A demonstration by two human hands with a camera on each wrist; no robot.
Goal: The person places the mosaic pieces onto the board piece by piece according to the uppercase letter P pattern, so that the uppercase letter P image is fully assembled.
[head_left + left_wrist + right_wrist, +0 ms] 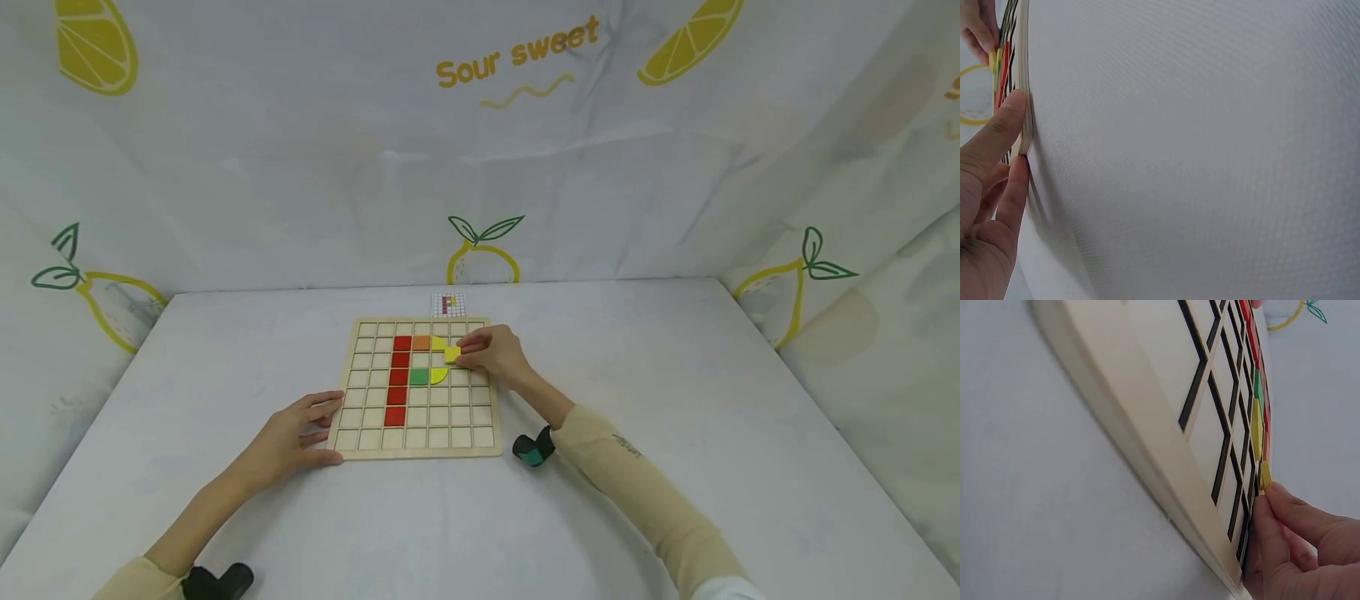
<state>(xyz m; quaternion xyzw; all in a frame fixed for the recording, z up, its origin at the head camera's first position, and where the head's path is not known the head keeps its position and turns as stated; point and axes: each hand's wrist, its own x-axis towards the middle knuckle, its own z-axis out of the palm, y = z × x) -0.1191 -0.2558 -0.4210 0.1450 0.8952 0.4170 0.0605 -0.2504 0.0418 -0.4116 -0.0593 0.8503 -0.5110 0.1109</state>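
Note:
A wooden grid board (450,437) lies flat on the white table. My right hand (495,357) pinches a yellow square tile (452,355) between thumb and fingers, over the upper right part of the grid. In the right wrist view the same tile (1265,475) shows at the fingertips. At the board's lower left corner my left hand (288,437) rests its extended fingers and thumb against the edge. Several red tiles (397,377) form a column in the grid. Beside them sit an orange tile (422,342), a green tile (418,377) and two yellow rounded tiles (438,377).
A small printed card (448,305) with a coloured grid pattern lies just behind the board. The white table (675,375) extends on both sides. A white cloth (300,150) with lemon prints hangs behind and at the sides.

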